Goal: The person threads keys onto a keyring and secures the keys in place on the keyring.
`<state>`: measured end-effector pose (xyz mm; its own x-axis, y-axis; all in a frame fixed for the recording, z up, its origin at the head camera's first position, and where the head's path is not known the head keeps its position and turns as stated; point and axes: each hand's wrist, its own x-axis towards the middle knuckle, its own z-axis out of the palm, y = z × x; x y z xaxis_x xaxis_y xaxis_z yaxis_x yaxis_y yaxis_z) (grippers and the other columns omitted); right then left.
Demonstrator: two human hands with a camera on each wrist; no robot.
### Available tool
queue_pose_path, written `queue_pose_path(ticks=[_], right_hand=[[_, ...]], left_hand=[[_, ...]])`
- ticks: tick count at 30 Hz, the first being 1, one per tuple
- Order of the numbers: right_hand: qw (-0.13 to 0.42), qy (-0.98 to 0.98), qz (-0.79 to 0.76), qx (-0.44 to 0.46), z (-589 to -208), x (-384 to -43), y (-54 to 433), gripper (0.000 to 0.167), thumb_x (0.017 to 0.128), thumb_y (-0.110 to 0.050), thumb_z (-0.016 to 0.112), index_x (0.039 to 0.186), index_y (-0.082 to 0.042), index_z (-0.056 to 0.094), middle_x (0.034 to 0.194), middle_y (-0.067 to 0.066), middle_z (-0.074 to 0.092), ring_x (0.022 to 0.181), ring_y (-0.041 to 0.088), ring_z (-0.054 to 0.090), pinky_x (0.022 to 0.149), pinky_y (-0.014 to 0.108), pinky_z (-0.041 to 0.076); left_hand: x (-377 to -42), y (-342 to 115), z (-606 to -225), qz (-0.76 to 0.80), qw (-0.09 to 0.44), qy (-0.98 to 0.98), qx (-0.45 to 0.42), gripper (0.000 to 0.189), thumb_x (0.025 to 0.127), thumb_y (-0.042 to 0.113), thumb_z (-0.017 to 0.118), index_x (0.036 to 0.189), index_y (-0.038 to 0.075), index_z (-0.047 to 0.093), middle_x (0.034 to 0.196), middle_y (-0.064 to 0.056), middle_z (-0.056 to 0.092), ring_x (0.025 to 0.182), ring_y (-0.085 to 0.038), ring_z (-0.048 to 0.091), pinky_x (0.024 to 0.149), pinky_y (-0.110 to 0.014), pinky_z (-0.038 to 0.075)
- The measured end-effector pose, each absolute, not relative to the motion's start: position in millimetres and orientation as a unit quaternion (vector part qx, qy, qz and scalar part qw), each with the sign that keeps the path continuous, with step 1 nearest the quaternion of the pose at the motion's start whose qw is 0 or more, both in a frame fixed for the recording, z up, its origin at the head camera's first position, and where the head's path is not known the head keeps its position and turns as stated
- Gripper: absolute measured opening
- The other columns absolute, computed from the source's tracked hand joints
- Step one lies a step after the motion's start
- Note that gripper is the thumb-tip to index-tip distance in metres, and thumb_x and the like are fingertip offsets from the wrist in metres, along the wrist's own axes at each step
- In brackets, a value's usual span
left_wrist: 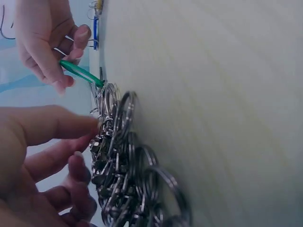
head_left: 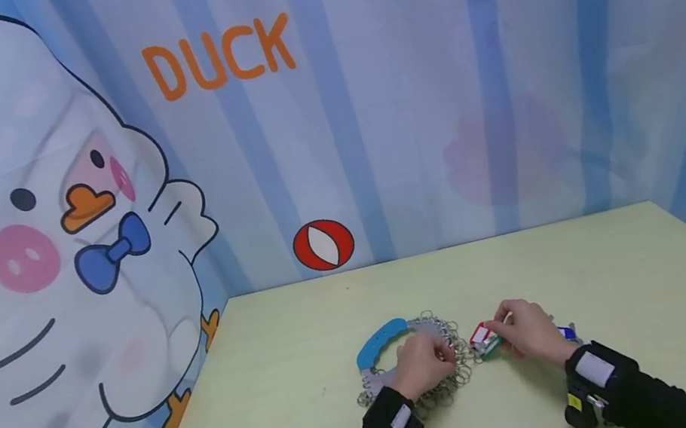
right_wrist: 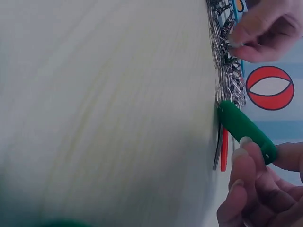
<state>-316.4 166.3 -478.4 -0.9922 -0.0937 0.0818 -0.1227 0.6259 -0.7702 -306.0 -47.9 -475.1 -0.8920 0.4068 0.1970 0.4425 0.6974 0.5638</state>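
A large ring-shaped key holder with a blue grip point(head_left: 379, 340) lies on the table, its outer edge crowded with metal clasps and key rings point(left_wrist: 116, 156). My left hand point(head_left: 420, 367) is over its right side, thumb and index finger pinching at one of the clasps. My right hand point(head_left: 529, 330), to the right of the holder, pinches the end of a green key tag point(right_wrist: 246, 131). The tag slants up from the table, its other end at the rings. A red key tag point(right_wrist: 224, 149) and a metal key point(right_wrist: 217, 153) lie close by it.
A blue key tag point(head_left: 567, 333) with metal bits lies behind the right wrist. The pale table point(head_left: 276, 379) ends at a printed curtain point(head_left: 402, 119) with a duck and a red ball. Black wrist cameras sit on both sleeves.
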Motion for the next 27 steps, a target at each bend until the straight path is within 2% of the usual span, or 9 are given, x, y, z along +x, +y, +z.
queue_pose_path(ticks=[5,12,15,18,23,27], right_hand=[[0.007,-0.904,0.425,0.036,-470.6,-318.6,176.3,0.02,0.097,-0.018,0.054,0.095,0.002,0.057,0.062,0.005,0.062,0.043,0.015,0.05,0.045,0.027,0.039],[0.016,-0.919,0.393,0.024,-462.1,-321.1,208.0,0.02,0.095,-0.013,0.055,0.097,0.006,0.062,0.067,0.008,0.062,0.049,0.014,0.053,0.048,0.027,0.046],[0.007,-0.933,0.359,0.027,-462.1,-320.8,218.5,0.017,0.092,-0.012,0.059,0.093,0.004,0.065,0.07,0.007,0.061,0.052,0.015,0.053,0.05,0.028,0.047],[0.003,-0.947,0.32,0.027,-461.8,-318.8,222.4,0.017,0.089,-0.016,0.065,0.084,0.0,0.064,0.068,0.004,0.057,0.056,0.015,0.051,0.051,0.028,0.042],[-0.006,-0.963,0.269,0.014,-462.5,-316.1,222.0,0.031,0.085,-0.03,0.07,0.067,-0.006,0.06,0.056,-0.001,0.046,0.053,0.015,0.046,0.05,0.026,0.032],[-0.028,-0.966,0.255,0.009,-465.3,-314.9,221.1,0.023,0.085,-0.022,0.068,0.069,-0.006,0.063,0.059,0.001,0.051,0.056,0.017,0.049,0.051,0.026,0.035]], left_hand=[[-300.3,-50.4,-474.5,-0.28,-0.005,-0.932,-0.232,0.005,0.079,0.008,0.074,0.08,0.013,0.074,0.079,0.003,0.066,0.071,-0.008,0.05,0.077,-0.036,0.032],[-298.1,-49.4,-475.3,-0.276,-0.004,-0.931,-0.238,0.01,0.078,0.006,0.075,0.083,0.013,0.071,0.085,0.0,0.066,0.072,-0.009,0.049,0.08,-0.041,0.033],[-297.2,-47.0,-472.9,-0.268,0.002,-0.936,-0.228,0.011,0.075,0.005,0.075,0.08,0.013,0.071,0.085,0.001,0.067,0.074,-0.01,0.051,0.079,-0.04,0.034],[-298.5,-44.7,-471.8,-0.264,0.006,-0.94,-0.215,0.012,0.073,0.004,0.076,0.076,0.014,0.069,0.081,0.003,0.066,0.075,-0.01,0.052,0.077,-0.039,0.035],[-302.7,-42.3,-473.4,-0.276,0.012,-0.938,-0.211,0.014,0.073,0.004,0.076,0.069,0.013,0.066,0.072,0.005,0.062,0.071,-0.009,0.049,0.079,-0.043,0.036],[-303.6,-41.0,-474.4,-0.303,-0.002,-0.929,-0.212,0.013,0.076,0.005,0.076,0.07,0.011,0.065,0.07,0.005,0.059,0.067,-0.008,0.047,0.08,-0.044,0.036]])
